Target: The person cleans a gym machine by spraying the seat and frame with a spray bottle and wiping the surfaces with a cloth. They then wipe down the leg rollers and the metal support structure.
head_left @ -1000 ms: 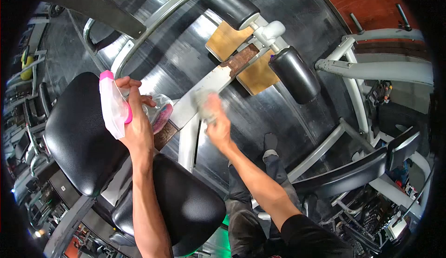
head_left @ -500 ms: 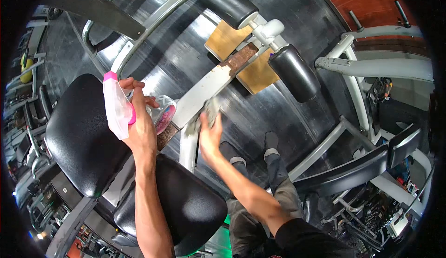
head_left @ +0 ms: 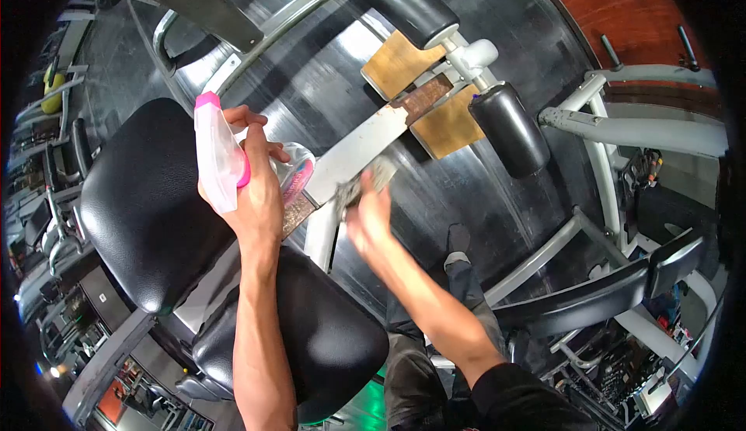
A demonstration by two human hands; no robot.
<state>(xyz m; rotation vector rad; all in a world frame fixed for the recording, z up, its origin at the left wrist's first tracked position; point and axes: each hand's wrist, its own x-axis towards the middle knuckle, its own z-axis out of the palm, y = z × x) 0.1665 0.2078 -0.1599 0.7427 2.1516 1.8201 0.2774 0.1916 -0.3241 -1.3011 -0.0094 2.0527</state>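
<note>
My left hand [head_left: 260, 186] is wrapped round a clear spray bottle [head_left: 215, 151] with a pink nozzle and trigger, held over the black padded seats. A greyish cloth [head_left: 378, 175], blurred by motion, is gripped in my right hand [head_left: 371, 217]. The cloth is beside the white metal beam [head_left: 359, 145] of the exercise machine, near its lower end; whether it touches the beam is unclear. Brown worn patches show on the beam.
Black seat pads [head_left: 144, 206] lie at the left and below my left arm. Two black foam rollers [head_left: 509, 130] and wooden plates [head_left: 448, 124] are at the beam's far end. Another machine's white frame [head_left: 637, 132] and curved black pad [head_left: 579, 299] stand at the right.
The view has shifted, so the machine appears further right. My right hand and the cloth have moved right in the image. The spray bottle is still in my left hand.
</note>
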